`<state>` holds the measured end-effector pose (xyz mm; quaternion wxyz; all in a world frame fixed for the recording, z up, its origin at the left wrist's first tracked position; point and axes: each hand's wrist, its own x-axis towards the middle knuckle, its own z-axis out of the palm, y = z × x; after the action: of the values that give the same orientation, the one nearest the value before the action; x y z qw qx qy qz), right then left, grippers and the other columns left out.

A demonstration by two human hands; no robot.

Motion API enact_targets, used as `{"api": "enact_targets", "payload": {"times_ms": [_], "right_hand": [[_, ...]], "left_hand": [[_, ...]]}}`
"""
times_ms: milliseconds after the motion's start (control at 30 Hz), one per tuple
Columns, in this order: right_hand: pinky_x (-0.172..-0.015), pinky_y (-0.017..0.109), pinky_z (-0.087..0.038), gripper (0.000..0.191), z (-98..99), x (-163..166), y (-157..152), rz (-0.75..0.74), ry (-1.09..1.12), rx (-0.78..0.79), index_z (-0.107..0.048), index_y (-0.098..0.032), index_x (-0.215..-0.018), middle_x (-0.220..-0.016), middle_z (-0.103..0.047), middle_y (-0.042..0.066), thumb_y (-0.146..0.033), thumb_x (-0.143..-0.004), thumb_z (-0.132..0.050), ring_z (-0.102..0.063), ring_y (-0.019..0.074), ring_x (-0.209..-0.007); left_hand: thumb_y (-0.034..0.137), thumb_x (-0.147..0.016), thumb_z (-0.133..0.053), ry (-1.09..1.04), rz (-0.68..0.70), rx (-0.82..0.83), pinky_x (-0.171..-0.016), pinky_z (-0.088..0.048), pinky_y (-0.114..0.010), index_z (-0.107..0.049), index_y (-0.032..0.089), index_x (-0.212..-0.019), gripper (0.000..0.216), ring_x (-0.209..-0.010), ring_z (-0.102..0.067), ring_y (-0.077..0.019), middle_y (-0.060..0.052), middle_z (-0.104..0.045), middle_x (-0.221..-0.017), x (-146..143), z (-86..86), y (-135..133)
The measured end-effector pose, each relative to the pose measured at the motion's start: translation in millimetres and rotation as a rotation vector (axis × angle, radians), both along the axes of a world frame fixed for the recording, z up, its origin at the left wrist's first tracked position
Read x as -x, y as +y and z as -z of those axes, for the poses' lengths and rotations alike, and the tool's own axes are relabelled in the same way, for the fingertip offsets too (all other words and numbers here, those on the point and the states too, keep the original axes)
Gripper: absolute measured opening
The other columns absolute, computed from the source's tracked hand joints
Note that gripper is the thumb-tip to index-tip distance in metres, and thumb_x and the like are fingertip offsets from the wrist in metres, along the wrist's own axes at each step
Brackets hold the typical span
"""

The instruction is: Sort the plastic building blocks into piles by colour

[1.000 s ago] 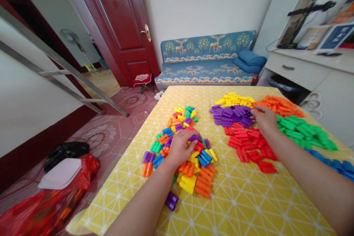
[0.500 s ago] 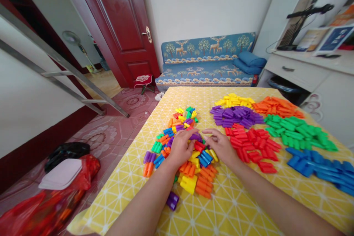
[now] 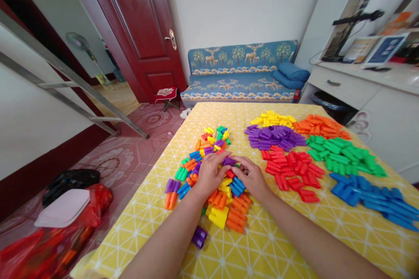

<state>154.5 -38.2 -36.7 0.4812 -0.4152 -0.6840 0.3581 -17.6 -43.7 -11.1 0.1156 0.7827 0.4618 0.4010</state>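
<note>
My left hand (image 3: 210, 173) lies over the mixed heap of plastic building blocks, fingers curved and thumb apart. Facing it from the other side is my right hand (image 3: 252, 177), its thumb and index finger apart and its other fingers curled underneath. A purple block (image 3: 229, 161) and a red block (image 3: 231, 174) show in the narrow space between the hands; I see no firm grip on either. Just below them lie a blue block (image 3: 237, 186), orange blocks (image 3: 218, 199) and a yellow block (image 3: 218, 216). My hands hide part of the heap.
Single-colour piles stand to the right: red (image 3: 294, 168), purple (image 3: 275, 137), yellow (image 3: 273, 119), orange (image 3: 322, 127), green (image 3: 345, 154) and blue (image 3: 373, 198). A lone purple block (image 3: 199, 237) lies near my left forearm. The yellow patterned tablecloth (image 3: 262, 244) covers the table.
My right hand has moved left, closer to my left hand and over the red and purple blocks. The view has shifted slightly; the sorted piles stay as they were.
</note>
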Motion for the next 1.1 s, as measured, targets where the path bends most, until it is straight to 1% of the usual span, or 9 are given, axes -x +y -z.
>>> {"api": "enact_targets", "payload": {"times_ms": [67, 167, 333, 433, 567, 667, 767, 967, 1100], "right_hand": [[-0.056, 0.023, -0.044, 0.025, -1.3, 0.6, -0.8, 0.009, 0.013, 0.041, -0.064, -0.019, -0.105, -0.092, -0.065, 0.003, -0.028, -0.081, -0.06, -0.056, 0.0122, -0.065], [-0.053, 0.023, -0.043, 0.019, -2.8, 1.6, -2.5, 0.016, 0.024, 0.104, -0.062, -0.019, -0.096, -0.079, -0.064, 0.001, -0.031, -0.081, -0.06, -0.055, 0.0125, -0.062], [-0.05, 0.022, -0.04, 0.018, -4.0, 2.4, -5.0, 0.048, 0.027, 0.107, -0.06, -0.02, -0.089, -0.066, -0.057, -0.002, -0.034, -0.079, -0.063, -0.051, 0.0122, -0.057], [-0.052, 0.023, -0.041, 0.017, -4.8, 2.3, -5.4, 0.06, 0.029, 0.108, -0.061, -0.02, -0.087, -0.067, -0.058, -0.002, -0.032, -0.077, -0.064, -0.051, 0.0124, -0.057], [-0.056, 0.025, -0.044, 0.018, -4.6, 2.1, -4.4, 0.035, 0.044, 0.121, -0.062, -0.019, -0.093, -0.08, -0.065, 0.002, -0.027, -0.077, -0.062, -0.056, 0.0133, -0.064], [-0.057, 0.025, -0.045, 0.019, -4.0, 2.0, -3.8, 0.027, 0.05, 0.129, -0.063, -0.019, -0.095, -0.083, -0.067, 0.003, -0.027, -0.077, -0.061, -0.058, 0.0138, -0.066], [-0.057, 0.025, -0.046, 0.019, -3.7, 1.7, -3.7, 0.022, 0.052, 0.126, -0.063, -0.019, -0.094, -0.081, -0.067, 0.002, -0.028, -0.078, -0.061, -0.057, 0.0137, -0.065], [-0.052, 0.024, -0.042, 0.017, -3.7, 0.9, -4.0, 0.051, 0.04, 0.13, -0.062, -0.019, -0.09, -0.068, -0.06, -0.002, -0.03, -0.077, -0.063, -0.052, 0.0125, -0.057], [-0.052, 0.024, -0.041, 0.017, -4.7, 1.0, -4.0, 0.041, 0.038, 0.14, -0.061, -0.02, -0.09, -0.065, -0.058, -0.003, -0.031, -0.077, -0.063, -0.051, 0.0126, -0.056]], "left_hand": [[0.027, -0.083, -0.064, -0.013, -0.022, 0.006, -0.092, -0.046, -0.038, -0.058, 0.024, -0.123, 0.041, -0.096, -0.063, -0.0212, -0.006, -0.07, -0.105, -0.2, 2.1, 0.8], [0.031, -0.084, -0.064, -0.01, -0.014, 0.006, -0.091, -0.046, -0.038, -0.061, 0.024, -0.119, 0.036, -0.092, -0.064, -0.0206, -0.006, -0.071, -0.099, -0.6, 1.9, 1.3], [0.03, -0.084, -0.065, 0.009, 0.011, 0.0, -0.09, -0.045, -0.037, -0.067, 0.024, -0.109, 0.026, -0.092, -0.064, -0.0205, -0.005, -0.072, -0.098, -1.1, -4.0, -0.2], [0.027, -0.084, -0.064, 0.02, 0.025, 0.003, -0.091, -0.044, -0.037, -0.066, 0.025, -0.11, 0.026, -0.094, -0.063, -0.0203, -0.005, -0.072, -0.1, -1.5, -6.4, -1.7], [0.022, -0.085, -0.061, 0.03, 0.031, -0.006, -0.091, -0.043, -0.037, -0.065, 0.025, -0.113, 0.028, -0.094, -0.063, -0.0199, -0.004, -0.071, -0.102, -2.1, -7.0, -2.4], [0.021, -0.085, -0.061, 0.033, 0.027, -0.011, -0.09, -0.043, -0.037, -0.065, 0.024, -0.113, 0.029, -0.094, -0.063, -0.02, -0.005, -0.071, -0.101, -2.4, -7.1, -2.5], [0.02, -0.084, -0.061, 0.028, 0.027, -0.011, -0.091, -0.043, -0.037, -0.065, 0.024, -0.113, 0.029, -0.093, -0.062, -0.0196, -0.004, -0.071, -0.1, -2.3, -7.3, -2.7], [0.018, -0.082, -0.063, 0.024, 0.034, -0.014, -0.091, -0.043, -0.038, -0.065, 0.024, -0.111, 0.03, -0.095, -0.062, -0.0203, -0.004, -0.071, -0.101, -2.4, -7.6, -2.6], [0.018, -0.081, -0.063, 0.025, 0.032, -0.008, -0.092, -0.043, -0.038, -0.065, 0.025, -0.111, 0.031, -0.096, -0.062, -0.0203, -0.004, -0.071, -0.102, -2.5, -7.6, -2.8]]}}
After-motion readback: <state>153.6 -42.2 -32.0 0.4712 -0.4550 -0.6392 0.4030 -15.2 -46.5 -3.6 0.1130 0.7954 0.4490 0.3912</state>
